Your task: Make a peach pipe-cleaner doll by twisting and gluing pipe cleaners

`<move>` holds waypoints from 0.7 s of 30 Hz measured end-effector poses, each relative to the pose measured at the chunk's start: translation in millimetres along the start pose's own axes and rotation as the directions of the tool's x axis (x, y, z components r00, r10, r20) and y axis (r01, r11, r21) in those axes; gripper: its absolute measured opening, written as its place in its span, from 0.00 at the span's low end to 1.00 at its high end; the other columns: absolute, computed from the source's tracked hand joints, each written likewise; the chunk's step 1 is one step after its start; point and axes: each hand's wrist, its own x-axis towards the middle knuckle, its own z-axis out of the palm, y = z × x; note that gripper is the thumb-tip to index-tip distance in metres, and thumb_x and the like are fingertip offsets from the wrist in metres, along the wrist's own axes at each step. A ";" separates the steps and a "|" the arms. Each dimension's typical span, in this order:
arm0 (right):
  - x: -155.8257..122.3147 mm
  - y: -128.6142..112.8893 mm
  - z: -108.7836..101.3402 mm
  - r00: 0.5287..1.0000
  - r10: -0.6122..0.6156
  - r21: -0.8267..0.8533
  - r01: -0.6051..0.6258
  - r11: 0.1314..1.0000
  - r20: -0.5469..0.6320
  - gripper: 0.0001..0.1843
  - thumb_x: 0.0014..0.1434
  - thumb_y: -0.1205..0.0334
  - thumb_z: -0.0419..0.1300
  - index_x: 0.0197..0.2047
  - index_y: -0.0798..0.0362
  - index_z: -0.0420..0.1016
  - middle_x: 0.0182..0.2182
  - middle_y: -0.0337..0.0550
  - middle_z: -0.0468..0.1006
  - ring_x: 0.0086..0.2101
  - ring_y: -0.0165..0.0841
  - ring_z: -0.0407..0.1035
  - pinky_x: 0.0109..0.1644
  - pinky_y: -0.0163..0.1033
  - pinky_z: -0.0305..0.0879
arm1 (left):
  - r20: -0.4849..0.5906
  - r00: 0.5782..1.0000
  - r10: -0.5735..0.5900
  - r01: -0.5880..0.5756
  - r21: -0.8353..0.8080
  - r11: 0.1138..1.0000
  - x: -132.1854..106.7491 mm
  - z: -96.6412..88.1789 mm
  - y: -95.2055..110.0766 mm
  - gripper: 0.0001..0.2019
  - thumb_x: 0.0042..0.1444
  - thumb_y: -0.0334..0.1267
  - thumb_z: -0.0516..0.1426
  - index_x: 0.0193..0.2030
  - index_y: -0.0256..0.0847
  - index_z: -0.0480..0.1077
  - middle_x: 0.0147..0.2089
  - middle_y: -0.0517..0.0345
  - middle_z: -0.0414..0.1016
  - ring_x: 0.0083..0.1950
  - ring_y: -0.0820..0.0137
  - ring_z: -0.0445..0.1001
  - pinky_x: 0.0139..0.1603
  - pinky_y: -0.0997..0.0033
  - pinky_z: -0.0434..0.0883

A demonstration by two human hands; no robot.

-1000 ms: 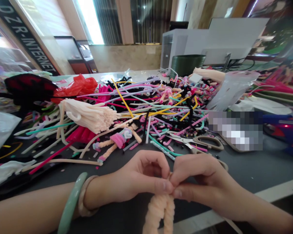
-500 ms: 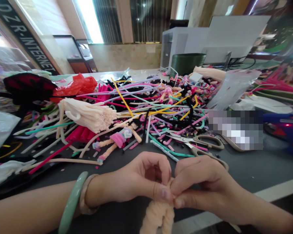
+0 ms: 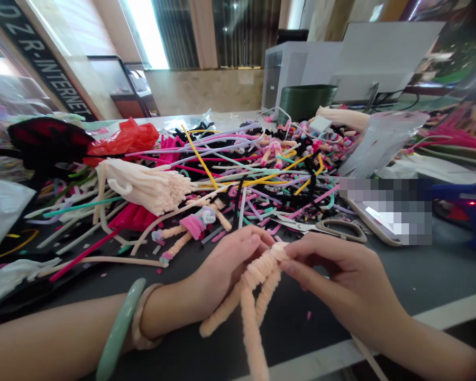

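My left hand (image 3: 226,267) and my right hand (image 3: 337,275) meet over the near edge of the dark table (image 3: 428,270). Both are closed on the top of a peach pipe-cleaner figure (image 3: 254,296), whose coiled limbs hang down toward me. My left fingers curl behind the figure's top; my right thumb and fingers pinch it from the right. A green bangle (image 3: 117,333) and a peach band ring my left wrist.
A big heap of coloured pipe cleaners (image 3: 241,169) fills the table's middle. A bundle of peach stems (image 3: 146,185), a small finished doll (image 3: 190,227), scissors (image 3: 325,227), a red bag (image 3: 127,138) and a blue glue gun (image 3: 468,203) lie around it.
Both hands lifted and moved away from me. The peach figure came up with them, so its coiled limbs now show in full below my fingers.
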 end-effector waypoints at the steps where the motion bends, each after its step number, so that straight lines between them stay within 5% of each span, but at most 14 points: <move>1: 0.2 0.2 0.0 1.000 -0.004 -0.009 0.004 1.000 -0.017 0.03 0.57 0.65 0.63 0.33 0.48 0.78 0.23 0.34 0.77 0.23 0.26 0.68 0.28 0.32 0.64 | -0.003 1.000 0.003 -0.003 0.012 1.000 -0.1 0.2 -0.6 0.18 0.56 0.52 0.55 0.42 0.37 0.68 0.35 0.56 0.70 0.37 0.68 0.68 0.39 0.70 0.65; 7: 0.8 -0.4 -1.4 0.999 0.014 -0.023 -0.015 1.000 -0.052 0.03 0.56 0.65 0.64 0.33 0.48 0.79 0.23 0.34 0.76 0.23 0.26 0.67 0.27 0.32 0.64 | 0.040 0.999 0.033 -0.041 0.199 0.979 -7.0 4.8 3.2 0.14 0.54 0.42 0.61 0.44 0.39 0.64 0.37 0.60 0.67 0.37 0.74 0.65 0.37 0.75 0.65; 13: 0.6 0.0 -0.8 0.999 -0.020 -0.037 0.019 0.999 -0.035 0.04 0.56 0.66 0.63 0.33 0.48 0.79 0.25 0.35 0.79 0.25 0.27 0.69 0.28 0.32 0.65 | -0.011 0.998 0.056 -0.042 0.528 0.848 -11.2 7.3 9.1 0.15 0.52 0.38 0.62 0.43 0.40 0.63 0.36 0.61 0.68 0.33 0.75 0.65 0.31 0.76 0.65; 21: 1.7 -1.6 -0.1 0.999 -0.045 -0.070 0.043 0.997 -0.025 0.05 0.55 0.68 0.63 0.32 0.48 0.78 0.24 0.34 0.78 0.24 0.26 0.69 0.27 0.31 0.65 | -0.034 0.994 0.104 -0.071 0.528 0.846 -6.5 5.8 5.5 0.08 0.52 0.34 0.62 0.36 0.37 0.66 0.30 0.63 0.68 0.30 0.77 0.64 0.29 0.78 0.64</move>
